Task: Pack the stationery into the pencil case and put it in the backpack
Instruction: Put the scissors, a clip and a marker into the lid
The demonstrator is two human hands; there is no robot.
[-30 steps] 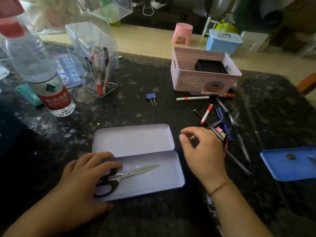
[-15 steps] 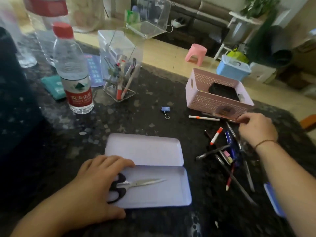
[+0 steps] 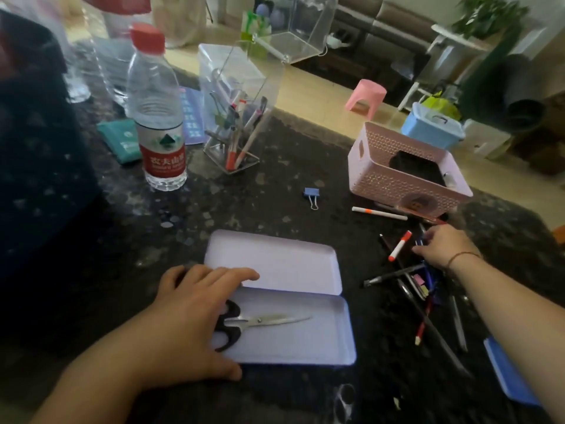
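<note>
A pale lilac pencil case (image 3: 305,344) lies open on the dark stone table, its lid (image 3: 275,261) flat behind the tray. Black-handled scissors (image 3: 260,321) lie inside the tray. My left hand (image 3: 189,313) rests flat on the case's left end, covering part of the scissor handles. A heap of pens and markers (image 3: 409,276) lies to the right. My right hand (image 3: 443,247) is on the far part of that heap, fingers curled on the pens; whether it grips one I cannot tell. A dark backpack (image 3: 39,179) stands at the left edge.
A pink basket (image 3: 397,185) stands behind the pens, with a white marker (image 3: 379,213) before it. A blue binder clip (image 3: 312,194), a water bottle (image 3: 159,123) and a clear pen holder (image 3: 238,117) sit further back. A blue tray (image 3: 510,374) lies at the right.
My right hand moved from beside the case out to the pens near the basket, then drew back slightly onto the heap. My left hand stayed on the case. The camera tilted up.
</note>
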